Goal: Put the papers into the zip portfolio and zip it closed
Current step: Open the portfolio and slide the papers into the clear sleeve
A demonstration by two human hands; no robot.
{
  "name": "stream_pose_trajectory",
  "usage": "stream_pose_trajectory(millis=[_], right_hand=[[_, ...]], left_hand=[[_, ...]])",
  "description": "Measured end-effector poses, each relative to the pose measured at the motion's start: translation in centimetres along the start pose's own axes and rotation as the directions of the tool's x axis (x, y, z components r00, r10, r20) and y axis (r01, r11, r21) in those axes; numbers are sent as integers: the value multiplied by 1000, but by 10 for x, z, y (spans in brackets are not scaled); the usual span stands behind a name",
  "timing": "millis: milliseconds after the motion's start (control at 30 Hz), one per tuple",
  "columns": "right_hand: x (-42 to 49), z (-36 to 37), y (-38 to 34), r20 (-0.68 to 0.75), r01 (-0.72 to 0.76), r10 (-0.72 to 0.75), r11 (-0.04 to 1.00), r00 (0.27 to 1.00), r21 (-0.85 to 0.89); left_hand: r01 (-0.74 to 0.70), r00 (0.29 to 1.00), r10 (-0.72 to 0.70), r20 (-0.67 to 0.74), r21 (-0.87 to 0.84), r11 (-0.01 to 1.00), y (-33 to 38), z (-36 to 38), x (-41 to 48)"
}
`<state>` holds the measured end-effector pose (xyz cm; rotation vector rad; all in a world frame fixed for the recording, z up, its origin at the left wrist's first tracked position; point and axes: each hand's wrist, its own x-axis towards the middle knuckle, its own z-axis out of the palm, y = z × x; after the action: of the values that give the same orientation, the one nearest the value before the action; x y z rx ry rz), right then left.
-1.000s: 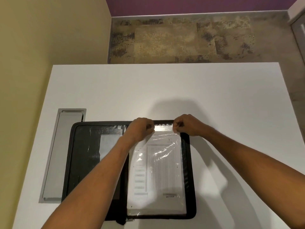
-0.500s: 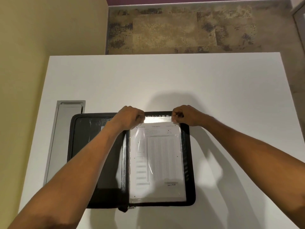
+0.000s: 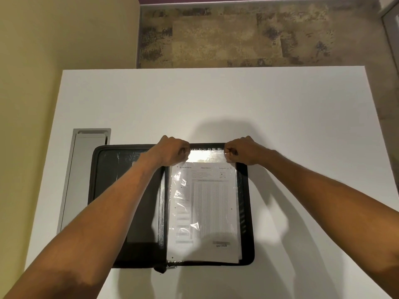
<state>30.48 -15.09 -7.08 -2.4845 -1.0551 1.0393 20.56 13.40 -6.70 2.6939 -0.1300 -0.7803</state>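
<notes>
You are looking down at a white table (image 3: pixel 280 117) from your own head height, both bare forearms reaching forward.

At the far left, a grey metal cable hatch (image 3: pixel 79 175) is set into the tabletop, and the portfolio's left edge lies over part of it. The black zip portfolio (image 3: pixel 110 190) lies open and flat, spread like a book. Its left half shows a dark inner panel with glare on it, and your left forearm crosses over that half.

Your left hand (image 3: pixel 172 151) is closed in a pinch on the top left corner of a clear plastic sleeve (image 3: pixel 206 155). That sleeve sits on the portfolio's right half and holds the papers (image 3: pixel 205 210), a printed form with columns of small marks and the word ENTERED near the bottom. The top edge of the sheets sits a little below the sleeve's mouth, so the papers look seated inside it. Your right hand (image 3: pixel 241 151) is closed in the same pinch on the sleeve's top right corner.

As a judgement, the loading part is nearly finished: the papers rest inside the portfolio's frame. What remains is to let go, fold one half over the other, and run the zip around. The zip pull (image 3: pixel 160 267) appears to hang at the bottom of the spine, untouched.
</notes>
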Motion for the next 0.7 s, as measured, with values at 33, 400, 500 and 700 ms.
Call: stream_pose_trajectory(millis=[33, 400, 500, 700], right_hand=[[-1, 0, -1, -6, -4, 4, 1000, 1000, 6], [-5, 19, 1, -264, -303, 333, 942, 905, 147], [-6, 27, -4, -314, -338, 367, 930, 876, 145], [-17, 39, -20, -370, -377, 412, 911, 833, 167]], left_hand=[[4, 1000, -5, -17, -11, 1000, 0, 0, -1], [36, 974, -41, -221, -29, 999, 28, 11, -2], [13, 983, -14, -185, -10, 1000, 42, 24, -11], [51, 989, -54, -140, -25, 998, 91, 66, -50]])
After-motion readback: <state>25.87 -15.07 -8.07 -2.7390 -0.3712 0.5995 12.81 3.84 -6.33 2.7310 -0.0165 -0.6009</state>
